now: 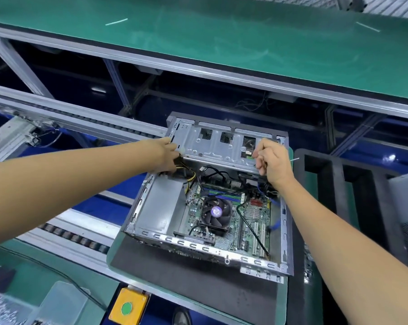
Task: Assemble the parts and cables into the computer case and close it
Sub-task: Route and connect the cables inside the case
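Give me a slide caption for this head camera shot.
Both hands grip a hinged grey metal drive cage over the open grey computer case.

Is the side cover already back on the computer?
No, the computer case lies open, with its motherboard and cooling fan exposed.

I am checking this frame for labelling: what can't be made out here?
Head view only:
- Left hand fingertips: hidden behind the grey metal drive cage, among yellow and black cables.
- Right hand grasp: curled fingers hide it.
- Clear plastic box contents: blurred, partly cut by the bottom edge.
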### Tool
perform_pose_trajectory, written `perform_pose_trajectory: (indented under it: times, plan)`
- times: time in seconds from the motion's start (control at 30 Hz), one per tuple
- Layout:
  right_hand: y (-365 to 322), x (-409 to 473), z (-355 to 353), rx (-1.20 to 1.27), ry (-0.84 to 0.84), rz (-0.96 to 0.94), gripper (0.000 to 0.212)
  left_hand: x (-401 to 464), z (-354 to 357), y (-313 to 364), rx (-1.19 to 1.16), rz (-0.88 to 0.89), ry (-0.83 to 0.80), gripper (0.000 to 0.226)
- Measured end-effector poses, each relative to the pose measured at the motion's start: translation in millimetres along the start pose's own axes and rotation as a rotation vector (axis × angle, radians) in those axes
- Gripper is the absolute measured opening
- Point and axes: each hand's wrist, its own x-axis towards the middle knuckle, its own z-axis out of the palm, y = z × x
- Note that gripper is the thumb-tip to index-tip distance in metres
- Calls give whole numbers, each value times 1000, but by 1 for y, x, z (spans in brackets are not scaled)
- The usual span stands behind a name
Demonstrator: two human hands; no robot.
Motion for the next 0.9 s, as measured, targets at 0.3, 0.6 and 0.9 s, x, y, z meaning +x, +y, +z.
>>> perform_pose_trajectory:
  times: [0.3,0.6,0.9]
  plan:
    - [1,0,0,-15,-3,-21,23,9,-14,-4,-303,46,-104,16]
    - [1,0,0,21,-9,-9,24,3,1,-8,-1018,169,273,13]
    - [2,1,-1,20,-16,-23,22,3,18,25,-1018,222,504,29]
